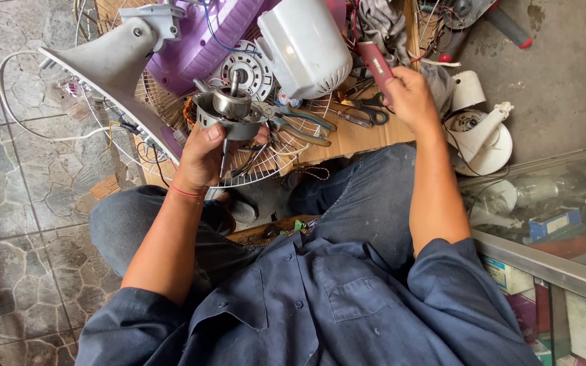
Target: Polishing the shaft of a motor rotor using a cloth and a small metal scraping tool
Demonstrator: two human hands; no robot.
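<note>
**Fan motor in my left grip, red-handled tool in my right**

My left hand (201, 152) is closed round a grey metal fan motor (230, 112), its smooth round rotor uppermost and its thin steel shaft running roughly up and down, held above a white wire fan guard (266, 159). My right hand (409, 98) is wrapped tight on a dull red tool handle (376, 62) that slants up and to the left. Blue-handled pliers (301, 122) lie on brown cardboard (357, 139). A glossy white plastic motor cover (304, 46) sits behind, beside a purple housing (201, 44).
</note>
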